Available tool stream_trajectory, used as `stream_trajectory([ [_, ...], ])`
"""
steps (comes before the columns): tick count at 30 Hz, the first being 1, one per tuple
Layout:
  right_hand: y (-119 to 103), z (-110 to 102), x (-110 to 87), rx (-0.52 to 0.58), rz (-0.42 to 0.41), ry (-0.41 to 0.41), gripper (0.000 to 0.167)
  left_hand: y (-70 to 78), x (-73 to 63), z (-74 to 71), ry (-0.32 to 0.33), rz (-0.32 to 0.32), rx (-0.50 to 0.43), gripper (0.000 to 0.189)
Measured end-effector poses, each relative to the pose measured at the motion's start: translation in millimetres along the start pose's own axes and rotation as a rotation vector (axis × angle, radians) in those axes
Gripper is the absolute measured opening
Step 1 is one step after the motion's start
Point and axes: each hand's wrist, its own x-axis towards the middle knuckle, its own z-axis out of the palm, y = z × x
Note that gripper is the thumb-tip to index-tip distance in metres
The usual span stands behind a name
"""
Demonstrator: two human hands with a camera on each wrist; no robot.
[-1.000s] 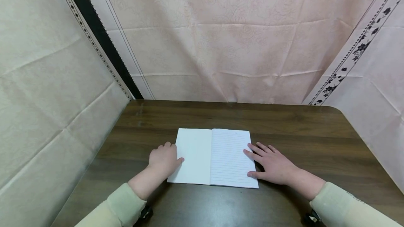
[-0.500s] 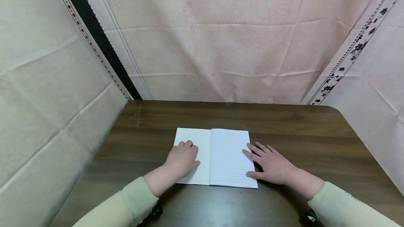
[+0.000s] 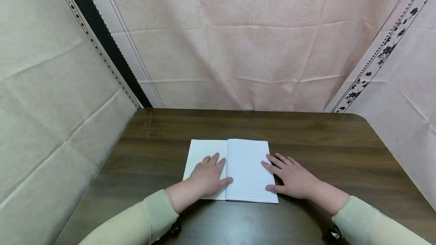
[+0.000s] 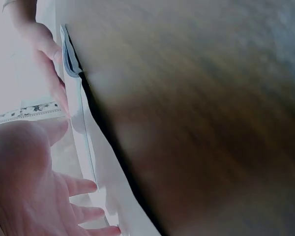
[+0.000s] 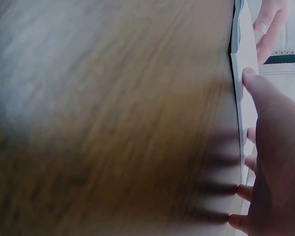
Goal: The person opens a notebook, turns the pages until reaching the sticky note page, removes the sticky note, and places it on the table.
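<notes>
An open notebook [image 3: 248, 169] lies flat on the wooden table, its left page blank and its right page ruled with lines. Over the left page spreads my left hand [image 3: 207, 177], its thumb reaching across the center fold onto the lined page. In the left wrist view, the fingertips of that left hand [image 4: 19, 182] meet the paper. My right hand [image 3: 293, 177] rests at the notebook's right edge, thumb and two fingertips on the lined page. The right wrist view shows the right hand's [image 5: 280, 152] other fingertips down at the table beside the page edge.
The brown wooden table [image 3: 163, 127] stretches out around the notebook. Pale patterned cloth [image 3: 245, 48] hangs behind it, with more cloth at both sides. A dark band [image 3: 112, 44] runs down the cloth at the left.
My left hand has slid right from the notebook's left edge across the blank page to the fold, and its fingers have spread out. The right hand has stayed in place.
</notes>
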Motion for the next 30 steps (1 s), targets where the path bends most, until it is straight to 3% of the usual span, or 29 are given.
stream_trajectory([
  [8, 1.2, 0.5, -1.5, 0.019, -0.008, -0.001, 0.087, 4.1, -2.0, 2.8, -0.036, -0.012, -0.026, 0.082],
  [30, 6.0, 3.9, -1.6, 0.042, -0.016, -0.008, 0.106, 3.2, 1.9, 8.7, -0.047, -0.022, -0.012, 0.086],
])
